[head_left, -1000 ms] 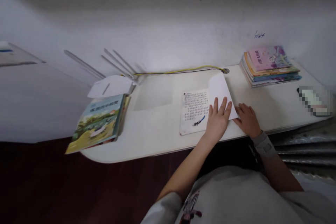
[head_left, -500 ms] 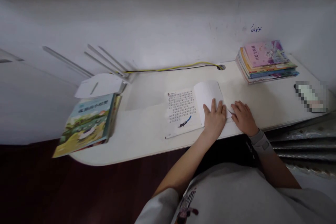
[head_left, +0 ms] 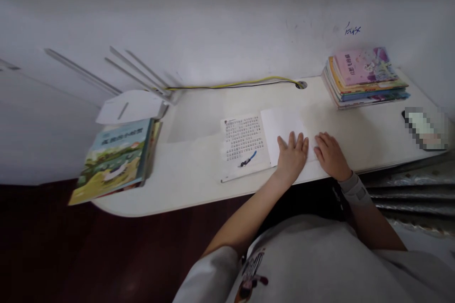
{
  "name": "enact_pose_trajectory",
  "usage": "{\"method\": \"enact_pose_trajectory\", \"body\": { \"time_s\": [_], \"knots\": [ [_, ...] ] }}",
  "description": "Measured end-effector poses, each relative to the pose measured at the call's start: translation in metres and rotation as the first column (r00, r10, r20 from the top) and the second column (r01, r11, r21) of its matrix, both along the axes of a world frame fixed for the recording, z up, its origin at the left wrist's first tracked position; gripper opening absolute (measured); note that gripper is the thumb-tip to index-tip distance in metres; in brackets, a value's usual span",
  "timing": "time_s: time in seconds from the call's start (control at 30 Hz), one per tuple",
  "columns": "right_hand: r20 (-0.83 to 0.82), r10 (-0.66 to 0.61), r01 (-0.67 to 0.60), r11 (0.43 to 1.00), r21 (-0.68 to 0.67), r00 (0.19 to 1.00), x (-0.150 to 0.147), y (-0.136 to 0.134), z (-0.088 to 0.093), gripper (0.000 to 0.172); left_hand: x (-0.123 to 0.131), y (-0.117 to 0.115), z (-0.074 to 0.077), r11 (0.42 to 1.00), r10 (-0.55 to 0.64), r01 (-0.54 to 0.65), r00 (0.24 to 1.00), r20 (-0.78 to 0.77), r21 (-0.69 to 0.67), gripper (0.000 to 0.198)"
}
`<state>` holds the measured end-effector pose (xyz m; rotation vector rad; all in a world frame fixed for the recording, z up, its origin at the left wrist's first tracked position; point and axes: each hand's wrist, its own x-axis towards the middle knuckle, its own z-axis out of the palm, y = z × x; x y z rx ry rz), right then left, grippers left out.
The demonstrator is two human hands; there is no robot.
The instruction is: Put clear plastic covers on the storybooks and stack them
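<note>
An open book [head_left: 245, 139] lies on the white desk [head_left: 192, 165], its left page printed with text and a small blue-and-black picture near the bottom. The right-hand page is blank white. Spread flat on that blank page is my left hand [head_left: 292, 154], fingers pointing away from me. My right hand [head_left: 331, 154] rests just to its right, by the book's right edge, with the fingers slightly bent and close together, palm down. Whether a page edge lies beneath its fingertips is hard to make out. A grey band circles the right wrist.
A stack of books [head_left: 366, 78] stands at the back right, and a phone [head_left: 424, 128], partly pixelated, lies at the right end. On the left are picture books [head_left: 113, 156] and a white router [head_left: 131, 106] with antennas. A yellow cable [head_left: 227, 84] runs along the wall.
The right page, lifted and curved before, now lies flatter under my left hand. My right hand has shifted only slightly. The whole view has tilted a little.
</note>
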<state>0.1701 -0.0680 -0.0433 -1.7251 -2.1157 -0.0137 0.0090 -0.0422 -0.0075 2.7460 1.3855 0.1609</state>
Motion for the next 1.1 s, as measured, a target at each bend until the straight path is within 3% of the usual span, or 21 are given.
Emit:
{"method": "enact_pose_trajectory", "body": {
  "time_s": [0.2,0.4,0.8,1.1],
  "knots": [
    [-0.011,-0.008,0.009,1.0,0.018,1.0,0.0,0.001,-0.001,0.044,-0.001,0.001,0.002,0.998,-0.021,0.027,0.993,-0.113,0.053,0.049],
    [-0.037,-0.008,0.009,1.0,0.017,0.999,0.002,0.002,-0.001,0.044,-0.009,0.009,0.009,0.99,-0.128,0.135,0.974,-0.188,0.026,0.049],
    [-0.1,-0.01,0.012,1.0,0.02,0.995,0.006,0.003,-0.005,0.048,0.007,0.0,0.005,0.995,-0.06,0.074,0.979,-0.192,0.064,0.048],
    [-0.159,-0.005,0.012,0.999,0.046,0.987,0.005,0.006,-0.006,0.047,0.005,0.001,-0.001,0.954,-0.23,0.256,0.959,-0.164,0.158,0.04]
  ]
}}
